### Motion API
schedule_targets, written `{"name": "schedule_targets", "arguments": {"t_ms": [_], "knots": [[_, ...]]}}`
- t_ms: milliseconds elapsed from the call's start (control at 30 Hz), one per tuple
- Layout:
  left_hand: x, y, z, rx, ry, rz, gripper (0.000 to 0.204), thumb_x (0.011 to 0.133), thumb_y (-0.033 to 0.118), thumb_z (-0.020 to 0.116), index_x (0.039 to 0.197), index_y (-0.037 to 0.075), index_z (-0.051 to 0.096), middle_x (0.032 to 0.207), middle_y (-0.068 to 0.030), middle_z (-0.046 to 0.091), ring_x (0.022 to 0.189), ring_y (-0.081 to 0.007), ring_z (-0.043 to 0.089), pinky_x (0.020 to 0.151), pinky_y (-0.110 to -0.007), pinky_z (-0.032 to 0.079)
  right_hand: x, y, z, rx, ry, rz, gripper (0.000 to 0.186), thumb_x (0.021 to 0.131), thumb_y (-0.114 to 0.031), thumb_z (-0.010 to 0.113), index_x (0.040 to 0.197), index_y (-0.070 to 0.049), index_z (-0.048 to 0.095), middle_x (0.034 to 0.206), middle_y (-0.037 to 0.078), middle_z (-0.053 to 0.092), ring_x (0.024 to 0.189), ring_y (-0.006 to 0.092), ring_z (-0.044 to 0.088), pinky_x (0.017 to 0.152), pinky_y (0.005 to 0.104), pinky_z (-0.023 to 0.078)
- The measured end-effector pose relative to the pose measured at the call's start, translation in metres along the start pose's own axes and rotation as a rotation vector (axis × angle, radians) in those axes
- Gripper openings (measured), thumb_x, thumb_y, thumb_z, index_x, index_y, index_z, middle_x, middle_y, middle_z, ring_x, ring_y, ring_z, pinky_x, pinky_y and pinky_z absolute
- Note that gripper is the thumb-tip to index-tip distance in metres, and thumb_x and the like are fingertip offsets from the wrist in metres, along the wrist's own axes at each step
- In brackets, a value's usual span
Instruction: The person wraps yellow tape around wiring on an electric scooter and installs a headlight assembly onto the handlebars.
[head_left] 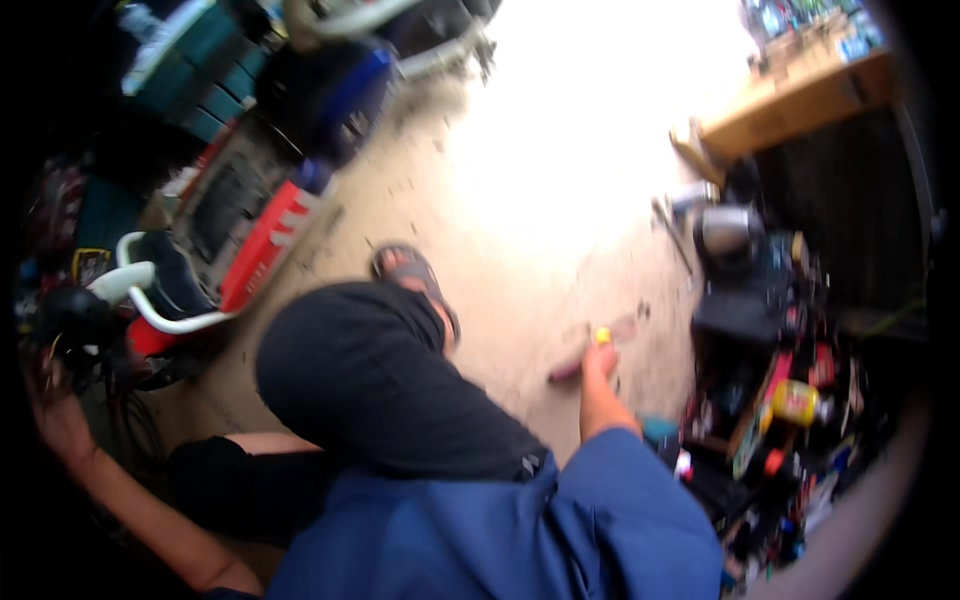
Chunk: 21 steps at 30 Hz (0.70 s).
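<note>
Curling around a yellow-ended object, the person's right hand is out over the pale floor, its grip pinching that object, the rest of which is blurred. A maroon elongated piece shows just left of the fingers; whether it is held cannot be told. At far left, the left hand is just below a black rounded part near the red scooter with its white tubular rail; whether that grip is spread or pinching something cannot be told.
</note>
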<state>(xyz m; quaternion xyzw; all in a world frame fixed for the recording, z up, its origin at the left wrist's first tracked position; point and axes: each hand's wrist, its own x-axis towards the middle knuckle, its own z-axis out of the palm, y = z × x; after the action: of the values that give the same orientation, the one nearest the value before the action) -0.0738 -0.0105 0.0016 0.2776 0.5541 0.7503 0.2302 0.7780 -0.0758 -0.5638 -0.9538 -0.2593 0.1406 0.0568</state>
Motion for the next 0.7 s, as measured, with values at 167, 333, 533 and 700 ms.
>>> {"name": "schedule_targets", "arguments": {"t_ms": [167, 333, 533, 700], "knots": [[-0.017, -0.021, 0.011, -0.13, -0.198, -0.042, 0.036, 0.111, 0.024, 0.058, 0.143, 0.006, 0.058, 0.111, -0.005, 0.069, 0.088, -0.011, 0.061, 0.07, -0.026, 0.048, -0.011, 0.025, 0.022, 0.07, 0.135, 0.225, 0.03, 0.094, -0.019, 0.065, 0.111, 0.004, 0.073, 0.111, 0.026, 0.074, 0.099, 0.0438, 0.073, 0.09, 0.0519, 0.059], [-0.049, -0.017, 0.046, -0.207, -0.136, -0.057, 0.045, 0.107, 0.035, 0.066, 0.138, 0.003, 0.063, 0.1, -0.0005, 0.067, 0.082, -0.0084, 0.059, 0.067, -0.024, 0.045, 0.002, -0.119, 0.001, 0.811, -0.034, 0.182, 0.021, 0.093, -0.015, 0.075, 0.103, 0.003, 0.071, 0.088, 0.013, 0.071, 0.075, 0.0265, 0.071, 0.067, 0.0379, 0.058], [-0.042, -0.015, 0.068, -0.246, -0.13, -0.032, 0.044, 0.103, 0.036, 0.07, 0.132, 0.003, 0.066, 0.097, -0.0017, 0.067, 0.081, -0.0086, 0.06, 0.065, -0.025, 0.045, -0.105, -0.387, -0.177, 1.522, -0.829, -0.174, 0.037, 0.102, -0.022, 0.074, 0.13, 0.0, 0.064, 0.115, 0.01, 0.073, 0.095, 0.0228, 0.075, 0.081, 0.0313, 0.062], [-0.038, -0.01, 0.079, -0.241, -0.109, -0.027, 0.037, 0.101, 0.029, 0.074, 0.128, 0.005, 0.065, 0.101, -0.0042, 0.07, 0.076, -0.0099, 0.062, 0.059, -0.025, 0.045, -0.237, -0.519, -0.326, 1.435, -1.161, -0.815, 0.038, 0.102, -0.024, 0.074, 0.126, 0.005, 0.068, 0.108, 0.007, 0.072, 0.096, 0.0127, 0.068, 0.086, 0.0249, 0.055]]}}
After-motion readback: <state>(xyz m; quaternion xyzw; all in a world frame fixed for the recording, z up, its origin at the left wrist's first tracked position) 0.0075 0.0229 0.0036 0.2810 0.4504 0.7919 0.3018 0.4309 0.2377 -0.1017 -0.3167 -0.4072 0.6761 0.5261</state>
